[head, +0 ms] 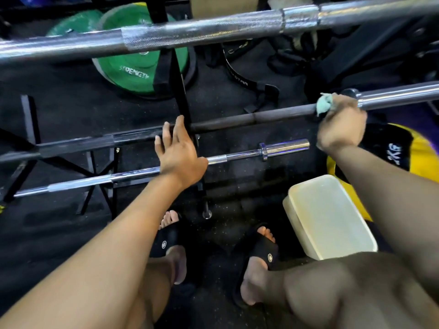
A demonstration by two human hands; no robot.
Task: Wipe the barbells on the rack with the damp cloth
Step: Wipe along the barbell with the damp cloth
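Head: cloth (324,104) in right hand (341,124)

From my seat the top bar (213,29) reads as bright chromed metal, glossy on its smooth stretches and matt grey where the rough knurling runs. The middle bar (261,116) looks dull and dark along its shaft, almost brownish, turning to polished steel at the right sleeve. The near bar (237,157) is shiny chrome with a frosted knurled patch. I see a soft, crumpled pale-green cloth (324,103) under my right hand (341,125). The rack (183,96) is black painted metal, matt. The far green plates (140,70) look like smooth rubber. The floor (71,110) is speckled black rubber, rough. The near-right tub (330,217) is cream plastic, faintly satin.
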